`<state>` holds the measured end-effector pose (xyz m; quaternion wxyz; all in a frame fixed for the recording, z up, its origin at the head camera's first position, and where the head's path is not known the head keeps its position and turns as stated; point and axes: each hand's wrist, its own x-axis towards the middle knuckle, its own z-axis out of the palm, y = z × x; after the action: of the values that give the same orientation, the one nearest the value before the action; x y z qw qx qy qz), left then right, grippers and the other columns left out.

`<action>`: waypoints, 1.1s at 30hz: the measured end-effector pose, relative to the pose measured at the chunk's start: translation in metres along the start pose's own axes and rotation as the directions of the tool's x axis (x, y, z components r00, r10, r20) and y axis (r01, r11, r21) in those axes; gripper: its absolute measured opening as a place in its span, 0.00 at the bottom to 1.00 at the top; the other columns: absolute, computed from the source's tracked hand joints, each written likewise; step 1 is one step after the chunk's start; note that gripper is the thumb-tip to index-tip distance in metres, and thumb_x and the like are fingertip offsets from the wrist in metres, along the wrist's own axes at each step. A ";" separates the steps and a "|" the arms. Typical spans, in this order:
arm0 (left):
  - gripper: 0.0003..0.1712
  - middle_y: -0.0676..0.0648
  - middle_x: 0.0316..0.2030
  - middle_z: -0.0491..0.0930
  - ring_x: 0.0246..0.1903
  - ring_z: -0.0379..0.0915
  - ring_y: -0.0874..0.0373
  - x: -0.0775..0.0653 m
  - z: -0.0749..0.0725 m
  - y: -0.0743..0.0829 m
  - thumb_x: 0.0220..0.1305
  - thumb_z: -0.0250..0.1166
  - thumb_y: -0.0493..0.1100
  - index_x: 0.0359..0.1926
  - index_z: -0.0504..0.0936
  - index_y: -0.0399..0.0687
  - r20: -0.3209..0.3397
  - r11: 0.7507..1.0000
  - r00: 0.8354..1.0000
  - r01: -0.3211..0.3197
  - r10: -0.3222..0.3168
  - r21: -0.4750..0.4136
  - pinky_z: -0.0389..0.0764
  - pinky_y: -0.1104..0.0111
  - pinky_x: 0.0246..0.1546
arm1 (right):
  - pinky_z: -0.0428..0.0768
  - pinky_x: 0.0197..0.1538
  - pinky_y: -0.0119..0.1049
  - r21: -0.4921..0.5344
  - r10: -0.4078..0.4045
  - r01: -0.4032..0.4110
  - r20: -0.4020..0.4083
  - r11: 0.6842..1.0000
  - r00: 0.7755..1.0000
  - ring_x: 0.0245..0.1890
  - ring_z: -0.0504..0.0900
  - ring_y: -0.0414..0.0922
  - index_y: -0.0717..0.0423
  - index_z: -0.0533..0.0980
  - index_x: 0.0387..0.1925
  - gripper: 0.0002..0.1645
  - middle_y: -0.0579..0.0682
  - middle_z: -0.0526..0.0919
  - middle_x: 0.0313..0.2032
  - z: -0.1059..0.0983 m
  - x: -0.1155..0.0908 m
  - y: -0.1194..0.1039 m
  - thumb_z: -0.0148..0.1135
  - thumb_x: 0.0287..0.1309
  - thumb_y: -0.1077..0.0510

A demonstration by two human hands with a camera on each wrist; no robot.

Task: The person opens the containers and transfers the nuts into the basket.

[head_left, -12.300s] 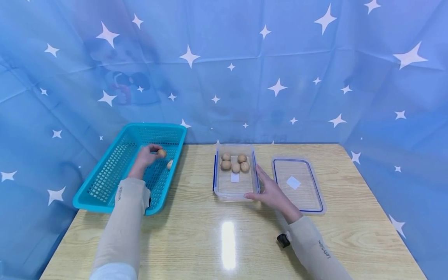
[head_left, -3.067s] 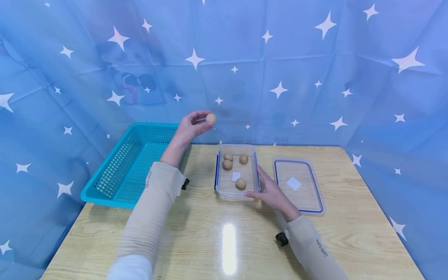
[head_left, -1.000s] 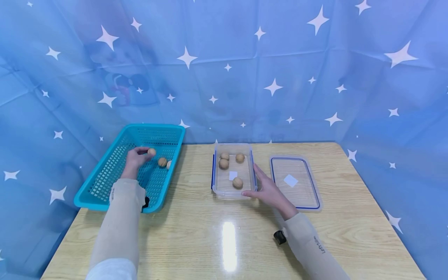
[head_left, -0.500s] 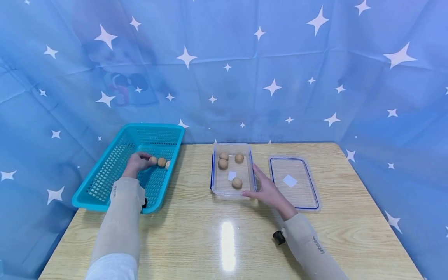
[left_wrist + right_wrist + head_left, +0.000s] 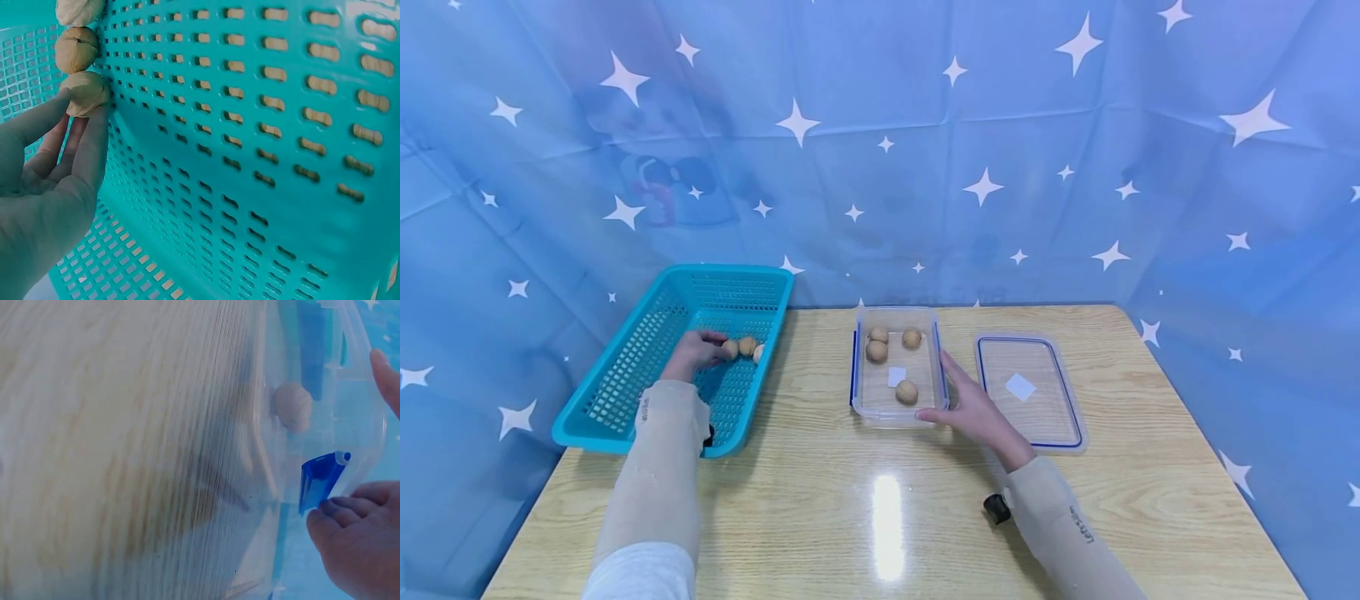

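Inside the turquoise basket (image 5: 602,440), my left hand (image 5: 694,354) pinches a walnut (image 5: 87,95) between thumb and fingers. It sits low by the basket's right wall, in line with a second walnut (image 5: 76,50) and a paler walnut (image 5: 79,11). My right hand (image 5: 976,410) holds the near right corner of a clear plastic box (image 5: 856,367), thumb at the front and fingers along the side. The right wrist view has its fingers at a blue latch (image 5: 322,480). Several walnuts lie in the box, one walnut (image 5: 906,392) near its front.
Right of the box, a clear lid (image 5: 1033,421) with a blue seal lies flat on the wooden table (image 5: 790,517). A white paper square (image 5: 897,377) shows in the box and another paper square (image 5: 1020,387) on the lid. A star-patterned blue curtain (image 5: 880,92) hangs behind.
A walnut has left the box since the first frame. My left hand carried one across to the basket and has lowered it beside the other walnuts. My right hand stays at the box.
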<state>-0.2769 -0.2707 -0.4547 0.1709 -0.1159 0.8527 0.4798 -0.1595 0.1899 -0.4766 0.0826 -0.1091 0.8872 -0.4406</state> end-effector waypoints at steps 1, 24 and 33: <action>0.29 0.29 0.71 0.59 0.68 0.62 0.35 -0.001 0.000 0.000 0.74 0.54 0.37 0.71 0.62 0.31 0.001 1.000 1.000 -0.001 0.001 -0.014 0.73 0.50 0.67 | 0.48 0.78 0.60 0.002 0.000 0.000 -0.001 1.000 1.000 0.79 0.44 0.61 0.55 0.39 0.80 0.69 0.57 0.41 0.80 0.000 0.000 0.000 0.75 0.52 0.42; 0.34 0.37 0.76 0.54 0.75 0.54 0.43 -0.010 -0.013 0.013 0.77 0.51 0.44 0.77 0.53 0.40 -0.014 0.958 0.996 -0.084 0.083 -0.274 0.65 0.56 0.74 | 0.48 0.78 0.61 0.003 -0.003 0.003 -0.004 1.000 1.000 0.79 0.44 0.61 0.55 0.40 0.80 0.69 0.58 0.41 0.80 0.001 0.000 -0.001 0.75 0.51 0.42; 0.34 0.37 0.76 0.54 0.76 0.52 0.44 -0.016 -0.016 0.029 0.77 0.52 0.42 0.77 0.52 0.40 -0.010 0.947 0.989 -0.145 0.149 -0.285 0.63 0.57 0.75 | 0.48 0.77 0.62 0.003 0.001 -0.001 -0.003 1.000 1.000 0.79 0.44 0.62 0.55 0.40 0.80 0.69 0.58 0.41 0.80 0.000 -0.001 -0.002 0.75 0.52 0.42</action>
<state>-0.2756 -0.2690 -0.4186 0.1212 -0.0728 0.7798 0.6098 -0.1586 0.1890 -0.4750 0.0818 -0.1080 0.8866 -0.4422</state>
